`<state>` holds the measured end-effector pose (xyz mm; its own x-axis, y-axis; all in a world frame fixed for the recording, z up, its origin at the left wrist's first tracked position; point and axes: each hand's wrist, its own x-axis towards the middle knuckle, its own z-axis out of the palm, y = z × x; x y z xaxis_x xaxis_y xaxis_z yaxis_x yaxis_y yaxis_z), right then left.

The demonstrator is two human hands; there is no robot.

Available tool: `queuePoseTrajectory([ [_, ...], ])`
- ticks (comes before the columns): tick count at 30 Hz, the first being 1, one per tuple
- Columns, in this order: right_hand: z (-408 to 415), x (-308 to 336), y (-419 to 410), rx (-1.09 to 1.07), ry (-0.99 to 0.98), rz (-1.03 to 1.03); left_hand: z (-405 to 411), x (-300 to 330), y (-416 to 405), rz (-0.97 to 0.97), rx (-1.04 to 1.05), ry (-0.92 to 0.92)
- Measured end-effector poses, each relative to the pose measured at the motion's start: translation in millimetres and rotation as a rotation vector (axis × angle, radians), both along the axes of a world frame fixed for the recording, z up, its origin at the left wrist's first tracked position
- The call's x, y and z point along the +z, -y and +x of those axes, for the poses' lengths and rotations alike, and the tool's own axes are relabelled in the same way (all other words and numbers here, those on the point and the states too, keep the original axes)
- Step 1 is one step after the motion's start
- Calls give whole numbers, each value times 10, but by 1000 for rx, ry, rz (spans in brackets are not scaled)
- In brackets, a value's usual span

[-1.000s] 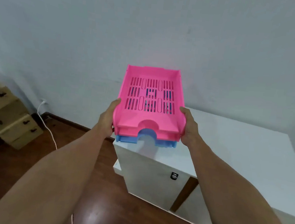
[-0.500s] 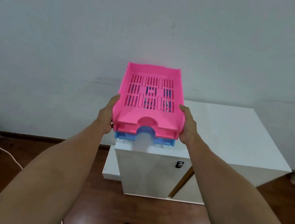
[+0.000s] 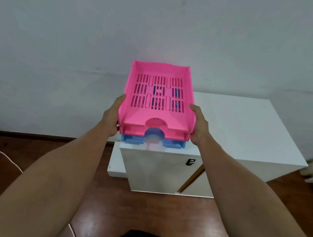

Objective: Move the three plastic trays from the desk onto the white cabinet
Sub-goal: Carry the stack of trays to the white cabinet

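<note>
Over white cabinet (image 3: 245, 126) | both hands grip stacked trays (image 3: 156, 118)

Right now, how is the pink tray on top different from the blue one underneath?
The top pink tray shows its whole slotted floor; the blue tray shows only its front edge and bits through the slots. The top pink tray sits highest in the stack; the blue tray sits at the bottom, just over the white cabinet. Both have a curved notch in front and are held together between the left hand and right hand.
</note>
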<state>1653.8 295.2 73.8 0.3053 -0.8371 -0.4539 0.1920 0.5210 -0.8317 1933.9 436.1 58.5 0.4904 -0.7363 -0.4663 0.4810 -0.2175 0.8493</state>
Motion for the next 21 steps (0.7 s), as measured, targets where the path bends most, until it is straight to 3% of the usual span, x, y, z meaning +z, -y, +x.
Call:
queuePoseTrajectory([
  [21, 222, 41, 487, 19, -45, -7, 131, 10, 456, -10, 66, -65],
])
